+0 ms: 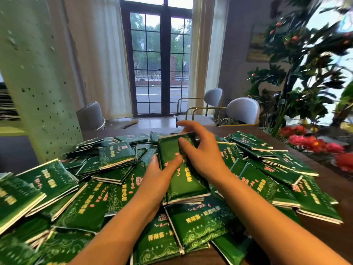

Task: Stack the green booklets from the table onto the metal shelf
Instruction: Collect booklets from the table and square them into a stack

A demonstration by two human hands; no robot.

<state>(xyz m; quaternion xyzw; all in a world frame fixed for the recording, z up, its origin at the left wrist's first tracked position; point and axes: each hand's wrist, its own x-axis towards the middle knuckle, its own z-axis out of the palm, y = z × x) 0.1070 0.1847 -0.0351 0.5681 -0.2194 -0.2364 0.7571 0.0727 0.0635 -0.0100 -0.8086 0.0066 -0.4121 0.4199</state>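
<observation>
Loose green booklets (51,178) all over the left of the worktop (332,186), so I'm squaring up a small stack (183,184) over the middle of the pile, probably to carry in one go. My left hand (158,175) grips its left edge, thumb on the cover, my right hand (202,153) curls over the far end. Glossy dark green covers, yellow lettering, white page edges, more scattered off to the right
</observation>
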